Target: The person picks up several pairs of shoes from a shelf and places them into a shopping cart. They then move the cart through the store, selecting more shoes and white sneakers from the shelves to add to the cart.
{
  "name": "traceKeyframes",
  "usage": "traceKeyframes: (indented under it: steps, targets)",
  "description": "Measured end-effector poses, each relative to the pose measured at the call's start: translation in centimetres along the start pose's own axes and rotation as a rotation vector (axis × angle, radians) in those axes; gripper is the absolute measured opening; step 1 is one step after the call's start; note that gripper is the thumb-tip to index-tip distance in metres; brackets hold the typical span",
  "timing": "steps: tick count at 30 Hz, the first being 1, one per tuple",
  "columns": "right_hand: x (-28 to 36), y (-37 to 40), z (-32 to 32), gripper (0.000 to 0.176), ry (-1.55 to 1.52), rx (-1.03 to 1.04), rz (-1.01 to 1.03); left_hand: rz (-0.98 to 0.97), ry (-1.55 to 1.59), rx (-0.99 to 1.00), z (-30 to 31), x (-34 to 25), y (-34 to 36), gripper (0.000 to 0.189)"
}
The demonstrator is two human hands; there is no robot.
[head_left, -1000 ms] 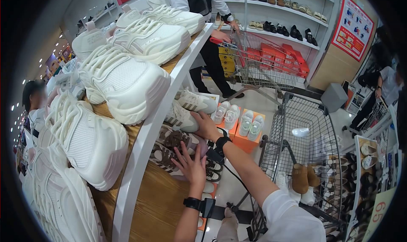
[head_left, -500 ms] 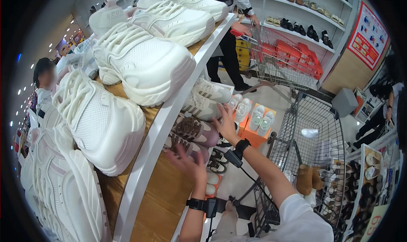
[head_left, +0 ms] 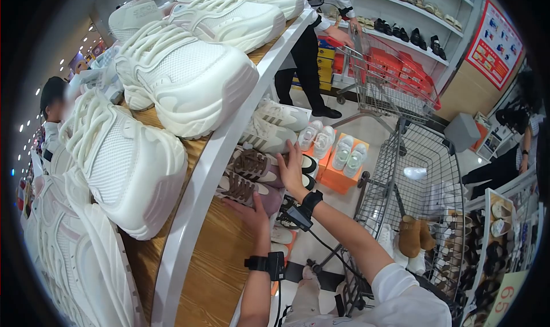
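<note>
Now both my hands are at two mauve sneakers with brown laces (head_left: 271,198), side by side on the lower wooden shelf (head_left: 217,264), toes toward its front edge. My left hand (head_left: 251,215) is open along the nearer one, thumb apart from the fingers. My right hand (head_left: 293,175) has spread fingers by the farther toe, close to the striped white sneakers (head_left: 266,136). I judge this step as adjusting or feeling the pair; to move it straight calls for even, gentle pressure, without pushing the neighbours. The heels are hidden under the upper shelf edge (head_left: 200,195). My right hand covers part of the farther toe, and I cannot tell how firmly its fingertips touch.
</note>
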State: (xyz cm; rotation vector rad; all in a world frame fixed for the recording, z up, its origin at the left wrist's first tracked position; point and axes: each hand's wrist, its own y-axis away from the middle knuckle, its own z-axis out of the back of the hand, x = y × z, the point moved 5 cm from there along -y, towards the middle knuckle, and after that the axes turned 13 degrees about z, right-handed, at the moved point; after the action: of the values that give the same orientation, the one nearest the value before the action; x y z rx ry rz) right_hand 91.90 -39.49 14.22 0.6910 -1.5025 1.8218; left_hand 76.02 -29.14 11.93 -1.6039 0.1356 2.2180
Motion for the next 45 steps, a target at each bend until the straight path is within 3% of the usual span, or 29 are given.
traceKeyframes:
  steps: [6,9,12,14,18,20,21,22,24,26,28,30,38,42,43,44,45]
  targets:
    - [-0.3,-0.1,0.4,0.058,0.032,0.014,0.009,0.01,-0.088,-0.014,-0.2,0.0,-0.2,0.092]
    - [-0.5,0.0,1.3,0.062,-0.017,0.122,0.049,-0.063,-0.222,-0.021,0.2,0.7,-0.6,0.088]
    - [-0.8,0.3,3.7,0.062,-0.073,0.214,0.022,-0.087,-0.085,0.079,0.9,0.4,1.5,0.082]
    - [-1.3,0.2,5.5,0.062,-0.042,0.19,0.051,-0.106,-0.247,0.084,2.1,-1.4,3.4,0.079]
    - [-3.6,-1.5,7.8,0.062,-0.066,0.183,-0.014,-0.231,-0.382,0.113,3.8,-0.8,4.6,0.074]
    - [-5.5,-3.2,7.1,0.063,-0.284,0.15,-0.114,-0.221,-0.45,0.135,4.8,1.5,3.7,0.068]
    - [-3.2,-4.0,7.7,0.066,-0.51,0.185,-0.326,-0.295,-0.484,0.112,5.5,1.2,3.6,0.063]
    - [-5.5,-4.7,6.5,0.066,-0.528,0.189,-0.318,-0.301,-0.491,0.095,6.0,1.5,3.3,0.063]
    - [-10.5,-7.0,3.4,0.071,-0.329,0.136,-0.106,-0.374,-0.583,0.082,6.1,1.9,3.1,0.062]
    - [-13.0,-8.3,1.2,0.076,-0.204,0.191,-0.181,-0.392,-0.689,0.03,5.5,2.7,2.5,0.062]
    - [-10.0,-9.0,1.5,0.078,-0.12,0.168,-0.114,-0.432,-0.831,0.041,5.0,2.3,3.1,0.063]
    - [-9.5,-8.6,1.9,0.084,-0.289,0.175,-0.342,-0.417,-0.841,0.041,5.0,2.5,3.0,0.065]
    - [-11.6,-9.1,0.5,0.085,-0.024,0.189,-0.13,-0.404,-0.875,0.044,4.6,2.6,3.0,0.069]
    - [-8.7,-7.9,1.8,0.059,0.159,0.457,-0.016,-0.42,-0.871,0.112,4.7,2.1,3.3,0.065]
    - [-7.9,-6.7,1.9,0.045,0.288,0.45,0.155,-0.43,-0.9,0.06,4.6,2.7,2.9,0.063]
    - [-7.7,-5.4,1.7,0.036,0.276,0.425,0.193,-0.443,-0.927,0.014,4.6,3.0,2.8,0.06]
    - [-6.8,-3.7,1.5,0.031,0.475,0.729,0.272,-0.453,-0.904,-0.006,4.7,2.9,3.1,0.059]
